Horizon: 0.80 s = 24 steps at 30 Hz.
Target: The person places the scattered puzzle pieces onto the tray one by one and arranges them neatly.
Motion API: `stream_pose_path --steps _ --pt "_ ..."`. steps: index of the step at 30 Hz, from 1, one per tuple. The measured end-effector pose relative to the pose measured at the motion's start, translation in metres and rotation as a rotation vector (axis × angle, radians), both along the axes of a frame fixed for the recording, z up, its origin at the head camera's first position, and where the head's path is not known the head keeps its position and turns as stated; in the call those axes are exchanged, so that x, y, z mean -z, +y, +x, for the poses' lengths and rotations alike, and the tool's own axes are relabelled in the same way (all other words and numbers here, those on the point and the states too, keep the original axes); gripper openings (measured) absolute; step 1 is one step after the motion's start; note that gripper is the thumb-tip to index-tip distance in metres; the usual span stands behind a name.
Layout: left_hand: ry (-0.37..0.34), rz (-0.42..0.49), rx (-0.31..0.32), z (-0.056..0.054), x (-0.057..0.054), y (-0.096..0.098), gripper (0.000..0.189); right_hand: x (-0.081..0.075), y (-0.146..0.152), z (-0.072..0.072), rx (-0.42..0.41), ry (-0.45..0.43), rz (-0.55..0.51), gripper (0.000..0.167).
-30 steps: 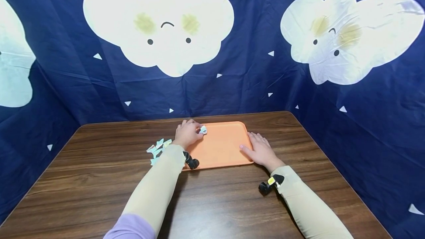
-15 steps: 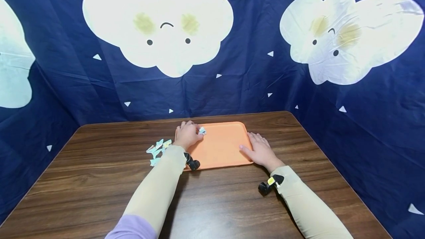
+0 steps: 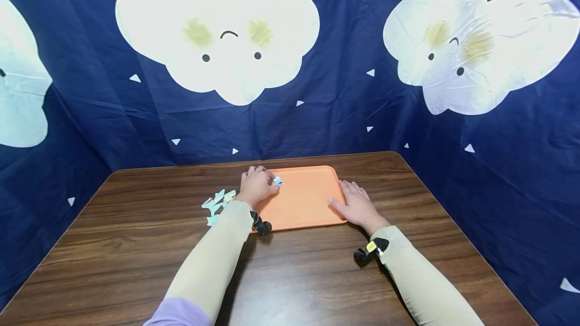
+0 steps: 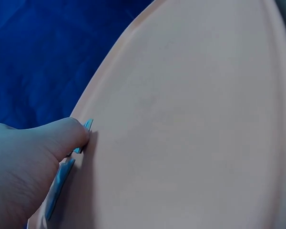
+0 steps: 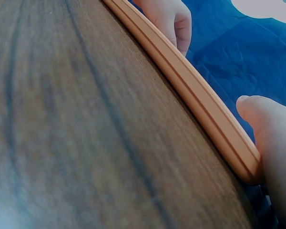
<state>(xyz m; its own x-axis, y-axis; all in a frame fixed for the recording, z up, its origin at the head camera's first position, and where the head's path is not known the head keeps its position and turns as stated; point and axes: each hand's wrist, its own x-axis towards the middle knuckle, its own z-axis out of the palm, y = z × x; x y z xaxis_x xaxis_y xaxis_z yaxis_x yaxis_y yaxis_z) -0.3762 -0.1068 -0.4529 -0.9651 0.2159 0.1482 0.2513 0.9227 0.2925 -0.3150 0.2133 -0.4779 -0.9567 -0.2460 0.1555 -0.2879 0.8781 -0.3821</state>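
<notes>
My left hand [image 3: 256,186] reaches over the left part of an orange tray [image 3: 299,200]. Thumb and fingers pinch a small light-blue puzzle piece [image 3: 278,181] low over the tray's far left area. In the left wrist view the thumb covers part of that piece [image 4: 88,125]. A second blue piece [image 4: 60,188] shows beside the hand there, close to the tray's rim. My right hand [image 3: 358,204] rests at the tray's right edge, its thumb over the rim and its fingers stretched along the outer side. It grips nothing that I can see.
Several light-blue puzzle pieces [image 3: 219,197] lie in a loose group on the wooden table [image 3: 136,235], left of the tray and partly behind the left forearm. A dark blue cloth [image 3: 272,130] with white clouds hangs behind the table's far edge.
The left hand and its puzzle piece have shifted very slightly toward me over the tray. The right hand and tray stay where they were.
</notes>
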Motion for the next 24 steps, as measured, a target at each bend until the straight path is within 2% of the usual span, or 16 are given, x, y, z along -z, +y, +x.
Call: stream_pose_path --steps 12,24 --pt "-0.002 -0.002 0.018 0.0035 0.0001 0.0007 0.034 -0.0007 -0.0003 0.0020 -0.004 0.012 -0.010 0.086" --pt "-0.028 0.031 0.035 0.0052 -0.0005 -0.0012 0.039 -0.0007 -0.0001 0.0010 -0.006 0.006 -0.010 0.088"
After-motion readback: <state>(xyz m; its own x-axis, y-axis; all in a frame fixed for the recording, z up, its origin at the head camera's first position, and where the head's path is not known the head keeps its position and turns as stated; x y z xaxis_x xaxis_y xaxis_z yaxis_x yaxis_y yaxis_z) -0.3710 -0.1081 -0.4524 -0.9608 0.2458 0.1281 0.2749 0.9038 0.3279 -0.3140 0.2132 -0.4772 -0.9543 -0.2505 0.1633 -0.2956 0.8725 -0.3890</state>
